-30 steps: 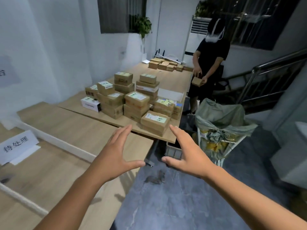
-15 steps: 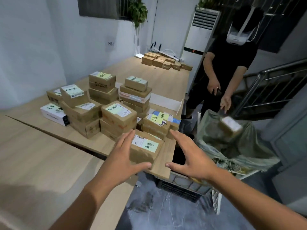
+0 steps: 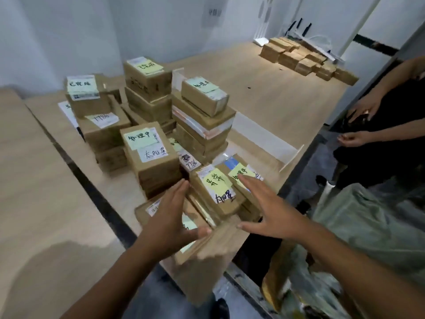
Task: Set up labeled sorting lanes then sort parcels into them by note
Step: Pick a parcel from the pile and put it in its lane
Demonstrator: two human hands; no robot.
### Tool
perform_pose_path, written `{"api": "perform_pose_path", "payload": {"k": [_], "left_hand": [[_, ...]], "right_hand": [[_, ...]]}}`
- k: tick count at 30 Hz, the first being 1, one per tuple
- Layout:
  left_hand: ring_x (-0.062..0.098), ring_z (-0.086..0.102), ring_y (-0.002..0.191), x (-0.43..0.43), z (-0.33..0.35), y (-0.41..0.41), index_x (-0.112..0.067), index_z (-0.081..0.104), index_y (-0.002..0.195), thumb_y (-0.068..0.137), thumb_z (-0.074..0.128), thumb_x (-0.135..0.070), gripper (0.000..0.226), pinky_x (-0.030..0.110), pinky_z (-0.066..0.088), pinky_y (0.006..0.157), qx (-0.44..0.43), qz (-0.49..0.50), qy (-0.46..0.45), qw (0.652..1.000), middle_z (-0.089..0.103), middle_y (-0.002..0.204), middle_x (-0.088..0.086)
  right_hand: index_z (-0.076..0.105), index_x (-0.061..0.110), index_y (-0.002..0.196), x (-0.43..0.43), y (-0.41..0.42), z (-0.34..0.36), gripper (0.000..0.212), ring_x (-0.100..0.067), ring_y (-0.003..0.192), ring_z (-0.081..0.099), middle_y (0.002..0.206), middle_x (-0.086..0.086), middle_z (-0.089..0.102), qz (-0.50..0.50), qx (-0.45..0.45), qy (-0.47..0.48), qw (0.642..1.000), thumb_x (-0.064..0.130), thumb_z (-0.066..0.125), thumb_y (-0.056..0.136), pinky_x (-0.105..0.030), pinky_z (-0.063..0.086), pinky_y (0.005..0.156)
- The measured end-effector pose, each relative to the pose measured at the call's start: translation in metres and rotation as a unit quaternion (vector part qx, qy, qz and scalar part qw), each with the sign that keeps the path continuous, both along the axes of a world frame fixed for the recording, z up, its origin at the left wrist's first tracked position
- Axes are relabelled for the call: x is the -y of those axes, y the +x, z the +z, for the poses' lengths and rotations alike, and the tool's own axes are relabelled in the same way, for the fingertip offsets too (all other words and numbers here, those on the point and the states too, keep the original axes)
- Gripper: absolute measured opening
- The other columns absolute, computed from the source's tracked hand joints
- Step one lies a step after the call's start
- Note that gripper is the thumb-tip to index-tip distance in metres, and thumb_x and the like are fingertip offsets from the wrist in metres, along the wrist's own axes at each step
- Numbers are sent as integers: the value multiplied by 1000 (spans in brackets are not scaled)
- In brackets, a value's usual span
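Hands (image 3: 171,223) (image 3: 270,211) flank corner parcel (image 3: 216,192) — fingers wide, table edge (image 3: 296,155) beside.

A single head-worn, wide-angle view looks forward and steeply down from close above the near corner of the table (image 3: 264,93). Both forearms enter from the bottom edge, and the stacked parcels (image 3: 151,155) fill the centre. The wide lens bends the far wall and table edges.

Parcels stacked on a desk (image 3: 264,107).
Stacks (image 3: 149,134) sit at its near end; a low row (image 3: 299,56) lies far right.
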State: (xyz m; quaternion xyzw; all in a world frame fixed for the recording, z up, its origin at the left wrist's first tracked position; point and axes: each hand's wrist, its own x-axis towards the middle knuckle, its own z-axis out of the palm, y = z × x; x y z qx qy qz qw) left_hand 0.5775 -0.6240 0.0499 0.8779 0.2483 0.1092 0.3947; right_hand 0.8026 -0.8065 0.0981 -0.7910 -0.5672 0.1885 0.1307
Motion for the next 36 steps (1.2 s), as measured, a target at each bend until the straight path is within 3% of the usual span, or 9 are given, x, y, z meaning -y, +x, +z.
{"api": "perform_pose_path", "payload": {"k": [5, 9, 13, 15, 17, 23, 27, 31, 36], "left_hand": [[8, 3, 154, 28, -27, 46, -21, -1, 162, 60, 79, -74, 140, 21, 6, 119, -56, 64, -41, 996, 1, 170, -5], [14, -2, 157, 37, -41, 70, -18, -5, 162, 57, 85, -68, 147, 37, 13, 127, -46, 95, -61, 993, -4, 170, -3], [12, -9, 156, 41, -59, 87, -23, -12, 161, 58, 87, -65, 149, 42, 15, 127, -37, 96, -88, 991, -9, 170, -4], [15, 2, 157, 45, -69, 95, -23, -11, 161, 65, 93, -44, 143, 44, 25, 124, -21, 102, -93, 990, -2, 170, -2], [18, 16, 155, 49, -76, 100, -24, -7, 162, 68, 89, -24, 134, 44, 35, 119, 10, 130, -103, 986, 12, 168, -1], [-5, 38, 140, 61, -65, 106, -40, -4, 159, 65, 83, -28, 128, 26, 45, 107, 87, 156, -126, 976, 34, 154, -19], [-10, 41, 136, 76, -27, 84, -48, -7, 157, 64, 86, -27, 133, 2, 35, 100, 122, 168, -125, 970, 37, 152, -31], [-5, 46, 135, 85, 24, 43, -44, -6, 159, 67, 93, -30, 136, 10, 43, 100, 156, 220, -81, 959, 40, 152, -27], [0, 36, 145, 95, 74, -44, -39, -3, 160, 67, 95, -36, 135, 14, 41, 106, 174, 319, 15, 932, 28, 162, -22]], "right_hand": [[-13, 48, 157, -15, 73, -32, 118, 12, 146, 0, 164, 27, -1, 93, -15, -61, 994, 80, 66, 74, -21, 16, 115], [-10, 47, 156, -42, 96, -56, 119, 15, 143, -1, 163, 27, 3, 134, -11, -62, 989, 77, 70, 73, -22, 17, 115], [-14, 51, 154, -60, 92, -88, 123, -14, 147, 27, 165, 20, 5, 156, -8, -83, 984, 72, 75, 72, -34, 37, 112], [-14, 51, 153, -62, 89, -102, 121, -26, 134, 48, 164, 15, 12, 155, -10, -87, 984, 55, 79, 76, -45, 52, 99], [-11, 53, 152, -63, 90, -111, 118, -28, 126, 55, 164, 13, 18, 142, -32, -73, 987, 44, 80, 78, -48, 54, 91], [4, 44, 158, -52, 94, -96, 117, -22, 142, 40, 160, 4, 26, 152, -86, 15, 984, 37, 84, 73, -41, 43, 108], [2, 26, 160, -49, 85, -39, 126, -19, 146, 34, 158, 3, 26, 198, -124, 88, 968, 59, 81, 69, -44, 38, 115], [2, 22, 162, -67, 54, 14, 132, -11, 146, 31, 156, 7, 25, 271, -124, 133, 945, 71, 80, 68, -39, 38, 117], [2, 16, 162, -105, -35, 43, 134, -10, 151, 16, 158, 8, 14, 374, -129, 172, 902, 65, 84, 68, -44, 34, 120]]}}
